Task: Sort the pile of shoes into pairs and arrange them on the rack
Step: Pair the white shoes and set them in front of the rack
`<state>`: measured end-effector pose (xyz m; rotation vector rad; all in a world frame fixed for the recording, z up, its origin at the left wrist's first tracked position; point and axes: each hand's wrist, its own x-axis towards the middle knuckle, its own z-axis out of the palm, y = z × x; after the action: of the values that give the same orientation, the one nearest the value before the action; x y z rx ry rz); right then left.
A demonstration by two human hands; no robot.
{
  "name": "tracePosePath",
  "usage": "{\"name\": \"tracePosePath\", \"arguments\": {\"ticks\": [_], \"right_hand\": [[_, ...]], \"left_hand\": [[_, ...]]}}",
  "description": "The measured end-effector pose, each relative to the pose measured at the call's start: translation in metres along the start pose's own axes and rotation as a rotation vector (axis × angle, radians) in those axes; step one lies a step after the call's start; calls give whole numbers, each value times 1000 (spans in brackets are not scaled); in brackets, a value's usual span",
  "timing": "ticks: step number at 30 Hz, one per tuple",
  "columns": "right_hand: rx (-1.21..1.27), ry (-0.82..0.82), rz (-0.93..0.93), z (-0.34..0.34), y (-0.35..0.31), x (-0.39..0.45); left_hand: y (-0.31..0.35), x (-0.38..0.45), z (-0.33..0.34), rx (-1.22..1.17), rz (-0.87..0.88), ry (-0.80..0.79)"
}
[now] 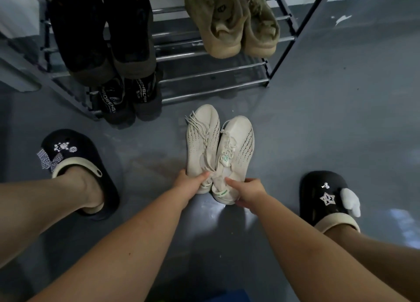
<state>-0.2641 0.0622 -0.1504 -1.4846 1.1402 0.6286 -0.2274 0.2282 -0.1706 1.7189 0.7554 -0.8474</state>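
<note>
Two forearms are reaching over grey floor (318,119) toward the rack (204,74); left hand (191,183) and right hand (247,191) are each gripping a cream sneaker's (202,138) heel.

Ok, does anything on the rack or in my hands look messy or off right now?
Mostly tidy. The olive sneakers on the rack look slumped, collars collapsed. The cream sneakers, gripped by the left hand and right hand, sit staggered.

both arms stretched forward, down; left hand (190,183) and right hand (248,193) gripping, fingers curled.
</note>
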Motion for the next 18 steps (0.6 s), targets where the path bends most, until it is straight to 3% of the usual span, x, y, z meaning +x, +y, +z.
{"name": "tracePosePath", "arguments": {"ticks": [4, 8, 13, 18], "right_hand": [[-3, -48, 6, -7, -2, -7], [47, -78, -21, -9, -3, -16], [350, -217, 27, -9, -9, -32], [402, -219, -19, -12, -15, -39]], "left_hand": [[5, -6, -4, -141, -24, -68], [8, -11, -12, -99, 32, -115], [20, -26, -12, -277, -38, -247], [28, -36, -14, -407, -71, -258]]}}
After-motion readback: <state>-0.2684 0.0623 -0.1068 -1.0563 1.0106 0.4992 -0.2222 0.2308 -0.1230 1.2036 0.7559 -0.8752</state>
